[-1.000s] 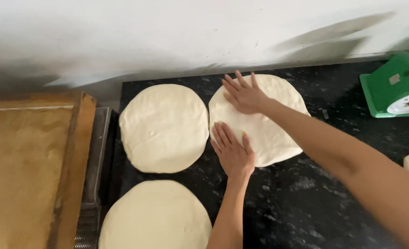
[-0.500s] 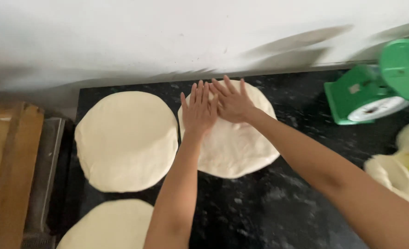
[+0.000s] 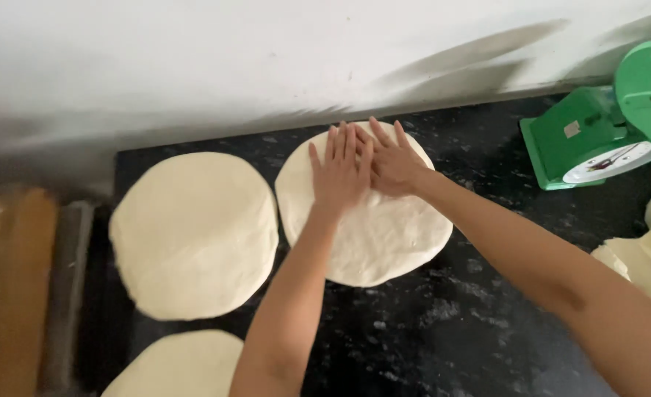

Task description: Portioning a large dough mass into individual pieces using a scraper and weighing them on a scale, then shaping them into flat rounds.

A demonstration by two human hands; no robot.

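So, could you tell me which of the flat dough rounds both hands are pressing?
The pale flat dough round nearest the green scale; the other two lie untouched to its left.

three flat dough rounds [image 3: 193, 235] (one under both hands), one green scale [image 3: 597, 136]

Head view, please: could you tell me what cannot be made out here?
- Dough disc under both hands: the left hand and right hand hide its far middle.
- Lowest disc: cut off by the bottom edge.
- Green scale: right edge cuts it; dial too small to read.
- Dough pile: cut off at right.
- Wooden board: blurred, cut off at left.
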